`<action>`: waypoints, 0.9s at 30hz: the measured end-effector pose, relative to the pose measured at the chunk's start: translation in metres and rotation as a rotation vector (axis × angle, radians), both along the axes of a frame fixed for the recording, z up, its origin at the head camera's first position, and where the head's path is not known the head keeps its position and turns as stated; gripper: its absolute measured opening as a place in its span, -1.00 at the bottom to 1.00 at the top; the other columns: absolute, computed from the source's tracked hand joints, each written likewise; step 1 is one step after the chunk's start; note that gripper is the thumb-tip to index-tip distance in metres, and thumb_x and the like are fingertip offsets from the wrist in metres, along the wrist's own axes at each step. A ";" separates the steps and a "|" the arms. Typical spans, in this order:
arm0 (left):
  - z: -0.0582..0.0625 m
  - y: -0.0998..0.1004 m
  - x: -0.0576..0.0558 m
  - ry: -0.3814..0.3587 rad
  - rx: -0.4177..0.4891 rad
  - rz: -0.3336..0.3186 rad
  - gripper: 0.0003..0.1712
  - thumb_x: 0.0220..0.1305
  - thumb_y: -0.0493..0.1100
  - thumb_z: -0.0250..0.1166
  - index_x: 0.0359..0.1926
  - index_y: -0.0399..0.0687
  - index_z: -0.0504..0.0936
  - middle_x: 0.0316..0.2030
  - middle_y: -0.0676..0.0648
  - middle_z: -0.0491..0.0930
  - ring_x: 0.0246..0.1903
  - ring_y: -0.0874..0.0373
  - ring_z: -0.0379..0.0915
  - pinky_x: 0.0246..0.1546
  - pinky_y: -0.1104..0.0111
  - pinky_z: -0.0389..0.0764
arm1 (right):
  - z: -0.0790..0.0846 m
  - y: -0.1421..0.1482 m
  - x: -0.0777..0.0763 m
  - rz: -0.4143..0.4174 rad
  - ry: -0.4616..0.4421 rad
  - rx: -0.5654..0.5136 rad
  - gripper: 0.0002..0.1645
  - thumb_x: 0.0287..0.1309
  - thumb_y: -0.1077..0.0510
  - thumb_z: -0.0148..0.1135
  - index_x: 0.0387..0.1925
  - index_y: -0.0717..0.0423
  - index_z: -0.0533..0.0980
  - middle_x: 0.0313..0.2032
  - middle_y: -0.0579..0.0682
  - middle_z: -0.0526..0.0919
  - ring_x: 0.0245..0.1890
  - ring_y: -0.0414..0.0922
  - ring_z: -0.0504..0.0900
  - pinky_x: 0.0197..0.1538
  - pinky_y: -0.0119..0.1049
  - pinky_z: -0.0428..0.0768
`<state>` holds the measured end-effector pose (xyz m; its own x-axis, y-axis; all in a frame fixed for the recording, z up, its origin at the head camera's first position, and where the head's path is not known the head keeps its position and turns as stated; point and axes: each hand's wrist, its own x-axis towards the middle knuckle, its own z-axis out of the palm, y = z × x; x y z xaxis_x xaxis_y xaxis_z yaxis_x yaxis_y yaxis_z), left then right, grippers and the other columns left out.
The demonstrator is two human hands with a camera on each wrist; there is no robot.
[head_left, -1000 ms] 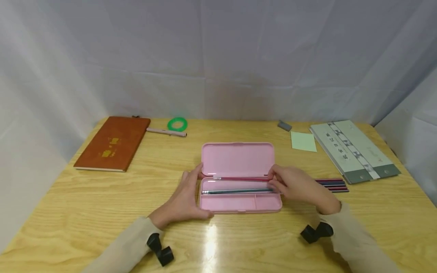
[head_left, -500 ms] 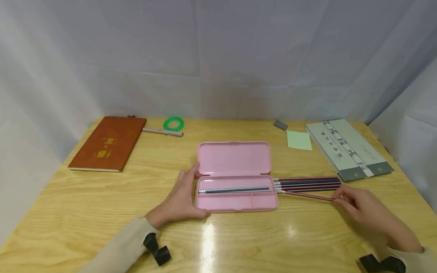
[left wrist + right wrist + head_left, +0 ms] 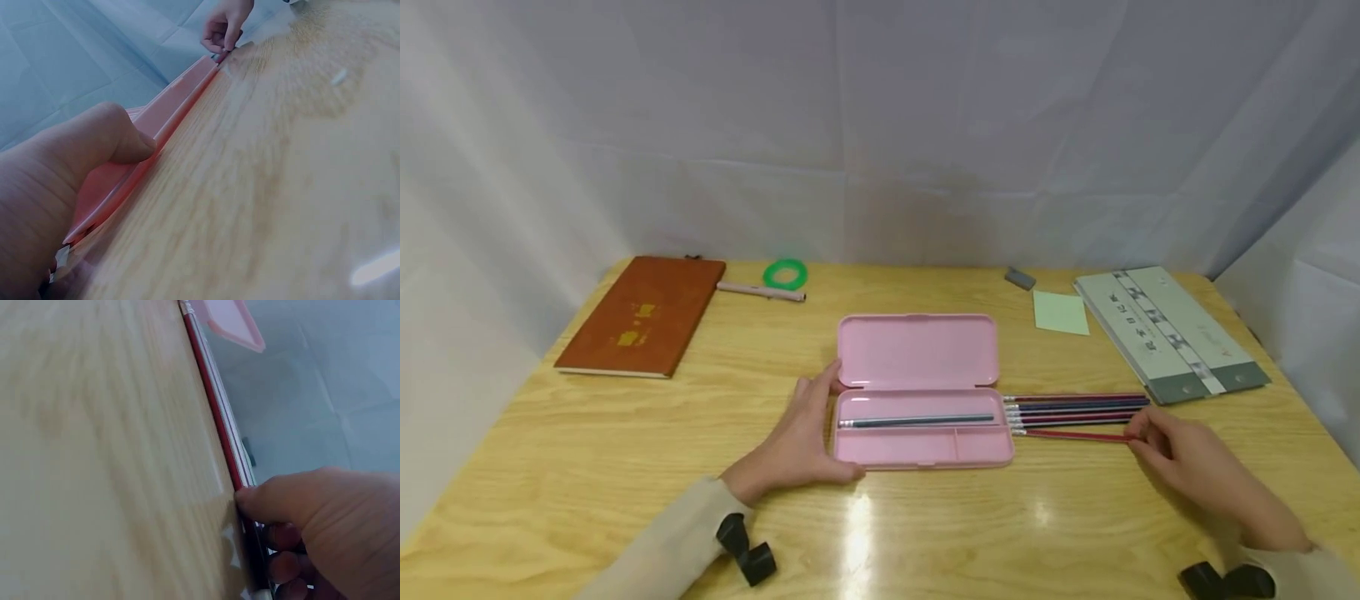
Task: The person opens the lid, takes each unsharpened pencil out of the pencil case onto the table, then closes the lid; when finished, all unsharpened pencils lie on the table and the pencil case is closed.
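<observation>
An open pink pencil case lies on the wooden table, lid tipped back. In its rear compartment lies dark green pencil stock, a pencil or two with white erasers at the left end. My left hand grips the case's left end, thumb at the front edge, fingers by the hinge. In the left wrist view the thumb presses the case wall. To the right, my right hand pinches the far end of a red pencil. This pencil lies in front of a row of several dark pencils, nearly parallel to them.
A brown notebook lies at the left, with a pale pen and a green tape ring beside it. Back right are a grey eraser, a green sticky note and a pale green notebook.
My right hand has carried the red pencil from above the case to the right, then drawn it alongside the row. My left hand keeps its hold on the case.
</observation>
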<state>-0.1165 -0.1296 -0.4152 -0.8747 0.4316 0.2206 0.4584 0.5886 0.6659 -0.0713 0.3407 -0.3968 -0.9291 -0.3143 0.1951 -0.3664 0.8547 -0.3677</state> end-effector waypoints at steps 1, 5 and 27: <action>0.000 0.000 0.000 -0.003 -0.001 0.000 0.57 -0.60 0.04 0.61 0.49 -0.17 -0.09 0.05 0.00 0.32 -0.10 0.20 0.12 -0.09 0.34 0.37 | 0.001 -0.004 -0.002 -0.008 0.001 0.009 -0.75 0.03 0.37 0.32 -0.34 0.00 0.47 -0.64 -0.29 0.27 -0.64 -0.45 0.17 -0.57 -0.45 0.21; 0.001 0.000 -0.001 0.000 -0.006 -0.006 0.57 -0.60 0.04 0.61 0.49 -0.17 -0.09 0.05 -0.01 0.33 -0.10 0.19 0.13 -0.08 0.33 0.36 | 0.006 -0.028 -0.007 -0.004 0.036 0.063 -0.73 -0.03 0.34 0.34 -0.32 0.04 0.45 -0.65 -0.27 0.26 -0.67 -0.43 0.14 -0.57 -0.44 0.20; -0.002 0.000 -0.001 -0.008 -0.027 0.007 0.59 -0.59 0.10 0.61 0.50 -0.16 -0.11 0.07 0.00 0.33 -0.09 0.20 0.13 -0.07 0.33 0.38 | 0.017 -0.166 -0.072 0.334 -0.073 0.073 -0.93 0.06 0.12 0.38 -0.38 0.01 0.67 -0.54 -0.24 0.60 -0.55 -0.36 0.37 -0.42 -0.46 0.38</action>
<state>-0.1175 -0.1296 -0.4169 -0.8793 0.4313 0.2022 0.4491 0.6092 0.6536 -0.1436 0.1751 -0.3801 -0.7831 -0.6143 0.0974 -0.6054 0.7169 -0.3458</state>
